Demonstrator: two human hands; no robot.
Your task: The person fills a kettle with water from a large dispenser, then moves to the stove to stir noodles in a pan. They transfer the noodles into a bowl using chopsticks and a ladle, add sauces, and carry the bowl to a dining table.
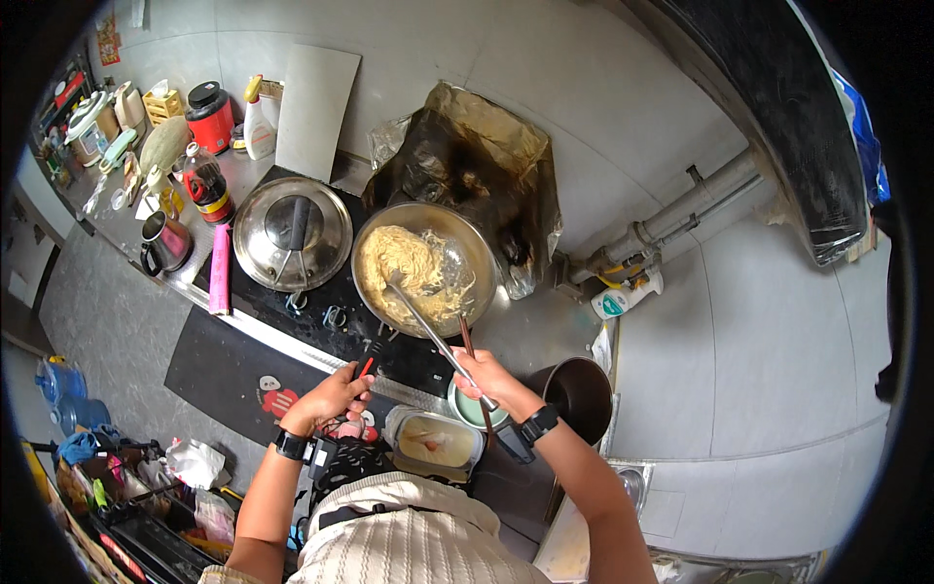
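A steel wok [483,252] stands on the black gas stove with a mass of pale yellow noodles [408,255] gathered toward its left side. My left hand [339,394] grips the wok's black handle [369,359], which has a red strip. In my right hand [490,381] are a long metal cooking utensil [430,330] and brown chopsticks [465,334]. The utensil's head is buried in the noodles, so its shape is hidden. The chopstick tips reach the wok's near right rim. Beneath my right forearm sits a pale green bowl [460,409], partly covered.
Left of the wok, a domed metal lid [252,244] covers the other burner. Scorched foil [467,146] shields the wall behind. A cola bottle [208,186], a metal jug [166,241] and a spray bottle [258,128] crowd the left counter. Close to my body are a plastic tub [436,442] and a dark bin [584,398].
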